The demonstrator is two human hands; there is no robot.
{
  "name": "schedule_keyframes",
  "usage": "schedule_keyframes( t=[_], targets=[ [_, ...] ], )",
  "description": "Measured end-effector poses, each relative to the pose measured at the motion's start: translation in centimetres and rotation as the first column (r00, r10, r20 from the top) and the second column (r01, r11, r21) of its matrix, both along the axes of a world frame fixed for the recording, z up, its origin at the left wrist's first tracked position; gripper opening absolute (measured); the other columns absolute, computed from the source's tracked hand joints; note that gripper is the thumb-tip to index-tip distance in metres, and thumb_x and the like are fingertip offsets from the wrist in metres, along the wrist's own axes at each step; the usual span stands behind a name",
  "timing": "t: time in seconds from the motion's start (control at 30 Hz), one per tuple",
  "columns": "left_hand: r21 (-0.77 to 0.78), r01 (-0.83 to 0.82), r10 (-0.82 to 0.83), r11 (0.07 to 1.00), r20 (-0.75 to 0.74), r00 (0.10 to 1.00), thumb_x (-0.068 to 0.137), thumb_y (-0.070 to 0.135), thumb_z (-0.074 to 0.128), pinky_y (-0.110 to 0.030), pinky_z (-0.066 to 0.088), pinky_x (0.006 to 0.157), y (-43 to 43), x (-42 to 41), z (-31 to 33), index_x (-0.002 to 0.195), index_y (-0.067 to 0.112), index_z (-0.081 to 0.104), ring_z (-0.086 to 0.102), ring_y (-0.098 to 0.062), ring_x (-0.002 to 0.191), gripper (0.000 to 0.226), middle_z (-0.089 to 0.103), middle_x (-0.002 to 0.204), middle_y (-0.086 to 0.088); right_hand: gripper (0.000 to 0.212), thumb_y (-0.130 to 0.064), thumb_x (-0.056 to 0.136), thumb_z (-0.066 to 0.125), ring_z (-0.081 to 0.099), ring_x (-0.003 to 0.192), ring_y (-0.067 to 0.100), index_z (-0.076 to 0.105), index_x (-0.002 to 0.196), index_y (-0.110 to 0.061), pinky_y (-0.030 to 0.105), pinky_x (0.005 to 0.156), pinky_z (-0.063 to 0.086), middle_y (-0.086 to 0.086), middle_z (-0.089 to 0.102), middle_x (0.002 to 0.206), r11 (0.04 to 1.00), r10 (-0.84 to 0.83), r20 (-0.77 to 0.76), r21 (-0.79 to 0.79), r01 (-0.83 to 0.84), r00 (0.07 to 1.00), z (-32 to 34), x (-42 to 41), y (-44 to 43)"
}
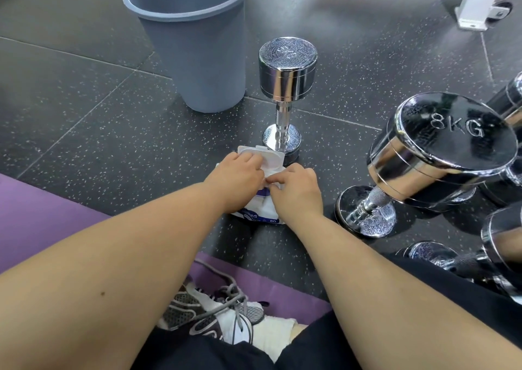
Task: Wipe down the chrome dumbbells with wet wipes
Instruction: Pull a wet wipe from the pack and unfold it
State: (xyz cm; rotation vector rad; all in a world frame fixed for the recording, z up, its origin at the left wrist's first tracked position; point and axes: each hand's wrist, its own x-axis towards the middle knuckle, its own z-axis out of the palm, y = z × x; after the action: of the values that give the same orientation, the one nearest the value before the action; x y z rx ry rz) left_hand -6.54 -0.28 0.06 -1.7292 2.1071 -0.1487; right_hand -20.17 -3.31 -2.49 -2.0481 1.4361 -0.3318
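A white and blue pack of wet wipes (pixel 261 210) lies on the dark floor right in front of me, its white plastic lid (pixel 269 155) flipped open at the far end. My left hand (pixel 236 179) rests on the pack near the lid with its fingers curled at the opening. My right hand (pixel 296 191) pinches at the same opening beside it. One chrome dumbbell (pixel 285 87) stands upright just beyond the pack. A larger chrome dumbbell marked 8KG (pixel 440 149) stands at the right.
A grey plastic bin (pixel 195 45) stands on the floor at the far left of the upright dumbbell. More chrome dumbbells (pixel 502 237) crowd the right edge. A purple mat (pixel 42 214) lies under me, with my sneaker (pixel 214 310) on it. A white machine foot (pixel 477 5) is far right.
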Motion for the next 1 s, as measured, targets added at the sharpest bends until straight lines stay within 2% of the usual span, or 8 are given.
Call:
schedule_keyframes(
  t=[0.13, 0.27, 0.33, 0.43, 0.57, 0.7, 0.87, 1.0],
  targets=[
    [0.011, -0.185, 0.182, 0.983, -0.245, 0.952, 0.093, 0.005, 0.043, -0.032, 0.032, 0.073, 0.2, 0.8, 0.3, 0.100, 0.011, 0.047, 0.041, -0.025, 0.093, 0.010, 0.040, 0.118, -0.010, 0.024, -0.029, 0.099, 0.053, 0.038, 0.117, 0.020, 0.071, 0.114, -0.032, 0.032, 0.101, 0.036, -0.006, 0.055, 0.123, 1.000, -0.003, -0.035, -0.022, 0.002, 0.999, 0.4, 0.0, -0.1],
    [-0.038, -0.314, 0.258, 0.949, -0.484, 0.837, 0.093, 0.002, 0.047, -0.035, 0.040, 0.074, 0.3, 1.3, 1.2, 0.105, 0.009, 0.052, 0.045, -0.025, 0.094, 0.015, 0.038, 0.119, -0.008, 0.023, -0.037, 0.097, 0.054, 0.034, 0.124, 0.017, 0.070, 0.112, -0.039, 0.034, 0.103, 0.024, -0.014, 0.055, 0.125, 0.998, 0.001, -0.088, -0.057, -0.006, 0.996, 1.1, 0.1, 0.1],
    [-0.069, -0.219, 0.169, 0.973, -0.430, 0.887, 0.098, 0.016, 0.050, -0.034, 0.039, 0.078, 0.7, 1.2, 1.5, 0.110, 0.017, 0.061, 0.048, -0.026, 0.103, 0.017, 0.043, 0.122, -0.003, 0.024, -0.036, 0.096, 0.053, 0.034, 0.125, 0.017, 0.070, 0.113, -0.039, 0.034, 0.101, 0.024, -0.014, 0.055, 0.127, 0.998, 0.035, -0.117, -0.050, -0.041, 0.992, 1.4, 0.1, 0.4],
    [-0.073, -0.075, 0.058, 0.995, -0.213, 0.975, 0.099, 0.025, 0.048, -0.030, 0.026, 0.076, 1.2, 0.3, 1.2, 0.118, 0.031, 0.063, 0.047, -0.021, 0.114, 0.025, 0.047, 0.122, 0.002, 0.027, -0.030, 0.095, 0.053, 0.033, 0.127, 0.018, 0.070, 0.115, -0.037, 0.035, 0.100, 0.024, -0.013, 0.055, 0.129, 0.999, 0.037, -0.110, -0.016, -0.039, 0.993, 1.5, 0.0, 0.9],
    [-0.143, -0.036, 0.037, 0.989, 0.009, 0.999, 0.096, 0.024, 0.046, -0.033, 0.022, 0.077, 1.0, -0.2, 1.2, 0.110, 0.026, 0.067, 0.045, -0.021, 0.114, 0.025, 0.049, 0.122, 0.003, 0.026, -0.029, 0.095, 0.055, 0.032, 0.128, 0.018, 0.069, 0.117, -0.032, 0.035, 0.099, 0.023, -0.014, 0.055, 0.130, 1.000, 0.026, -0.078, 0.010, -0.025, 0.997, 1.4, -0.2, 0.8],
    [-0.101, -0.138, 0.140, 0.985, 0.012, 0.990, 0.098, 0.041, 0.045, -0.037, 0.029, 0.084, 0.5, -0.8, 1.7, 0.111, 0.021, 0.068, 0.044, -0.022, 0.113, 0.033, 0.051, 0.123, 0.002, 0.026, -0.030, 0.096, 0.054, 0.033, 0.126, 0.019, 0.070, 0.116, -0.033, 0.035, 0.100, 0.025, -0.014, 0.055, 0.130, 1.000, 0.026, -0.088, -0.002, -0.026, 0.996, 1.3, 0.0, 0.6],
    [-0.073, -0.067, 0.073, 0.995, 0.080, 0.994, 0.094, 0.015, 0.049, -0.034, 0.028, 0.081, -0.2, -1.1, 1.6, 0.109, 0.021, 0.067, 0.046, -0.023, 0.113, 0.024, 0.051, 0.122, 0.001, 0.025, -0.033, 0.099, 0.050, 0.034, 0.124, 0.019, 0.071, 0.113, -0.036, 0.034, 0.098, 0.025, -0.016, 0.056, 0.128, 1.000, 0.023, -0.085, -0.015, -0.025, 0.996, 0.9, 0.1, 0.3],
    [-0.012, -0.018, 0.019, 1.000, 0.122, 0.992, 0.097, 0.018, 0.044, -0.035, 0.036, 0.088, -0.4, -1.0, 1.0, 0.116, 0.016, 0.062, 0.046, -0.026, 0.117, 0.027, 0.051, 0.125, -0.005, 0.025, -0.033, 0.098, 0.051, 0.034, 0.123, 0.018, 0.072, 0.112, -0.037, 0.033, 0.095, 0.024, -0.016, 0.056, 0.126, 0.999, 0.021, -0.078, -0.032, -0.023, 0.997, 0.6, 0.1, 0.2]
  ],
)
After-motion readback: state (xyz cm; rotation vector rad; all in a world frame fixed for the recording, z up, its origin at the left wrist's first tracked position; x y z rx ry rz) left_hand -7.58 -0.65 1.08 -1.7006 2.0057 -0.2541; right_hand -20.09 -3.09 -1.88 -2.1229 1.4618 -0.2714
